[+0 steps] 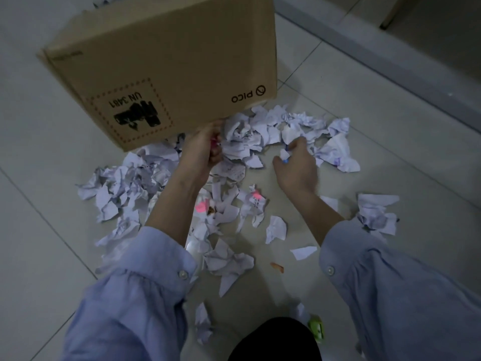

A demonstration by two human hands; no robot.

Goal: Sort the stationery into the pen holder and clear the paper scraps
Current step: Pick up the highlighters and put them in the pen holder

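The cardboard box (pixel 166 61) is sitting behind the paper scraps (pixel 145 175), which are lying crumpled across the floor (pixel 377 131): light, soft, best gathered in bunches. The left hand (pixel 201 152) is curling round a pink item (pixel 215 145), possibly a pen; the right hand (pixel 296 169) is pinching a small scrap (pixel 283 154).

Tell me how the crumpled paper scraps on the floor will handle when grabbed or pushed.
The crumpled paper scraps look thin and creased, so they are probably very light and will squash under a grip. Loosely heaped on the smooth tiled floor, they should slide easily when swept. Flat torn pieces may resist pinching.
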